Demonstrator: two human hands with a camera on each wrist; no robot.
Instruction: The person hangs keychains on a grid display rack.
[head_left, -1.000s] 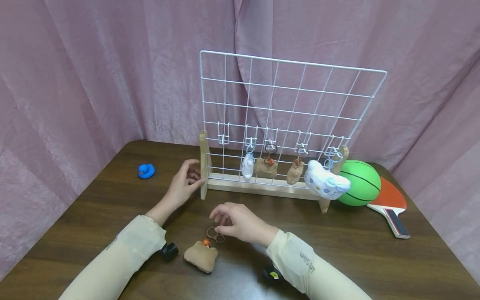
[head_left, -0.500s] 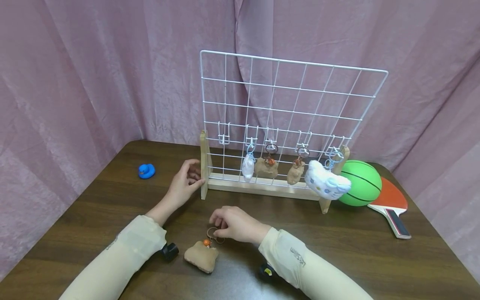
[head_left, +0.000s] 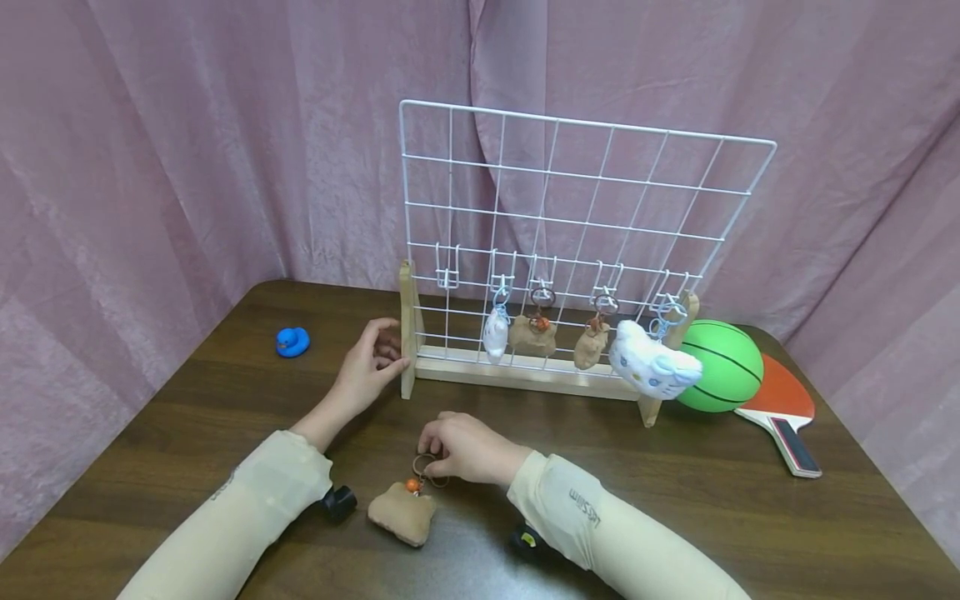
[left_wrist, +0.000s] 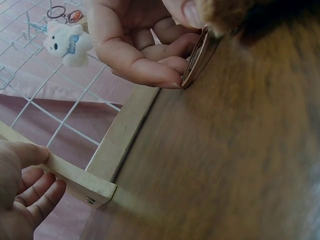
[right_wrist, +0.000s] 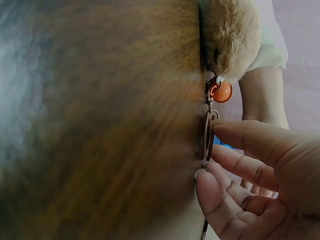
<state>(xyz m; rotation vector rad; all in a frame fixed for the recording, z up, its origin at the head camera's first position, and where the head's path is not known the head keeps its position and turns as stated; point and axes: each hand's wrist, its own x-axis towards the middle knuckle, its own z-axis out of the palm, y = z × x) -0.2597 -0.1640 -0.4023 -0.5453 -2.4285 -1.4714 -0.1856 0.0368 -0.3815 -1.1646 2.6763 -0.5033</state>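
Observation:
A brown plush keychain [head_left: 402,512] lies on the table, with an orange bell [right_wrist: 223,93] and metal rings [right_wrist: 206,137]. At those rings my right hand [head_left: 476,450] pinches with thumb and fingertips, low over the tabletop. A white wire-grid rack [head_left: 525,375] on wooden supports stands behind. My left hand [head_left: 363,371] holds its left wooden post [head_left: 408,333], the thumb on the near side and the other fingers loosely bent beside it. From the rack's hooks hang a white plush keychain [head_left: 496,333], two brown ones, and a larger white plush [head_left: 652,362] at the right.
The leftmost hook [head_left: 447,277] on the grid bears no keychain. A green ball [head_left: 720,367] and a red table tennis paddle [head_left: 783,408] sit right of the rack. A blue rubber duck [head_left: 292,342] is at the left. Pink curtains [head_left: 225,125] surround the table [head_left: 675,517].
My right hand has lowered slightly and closed its fingers on the keychain's rings, its forearm shifting left. The left hand stays on the post.

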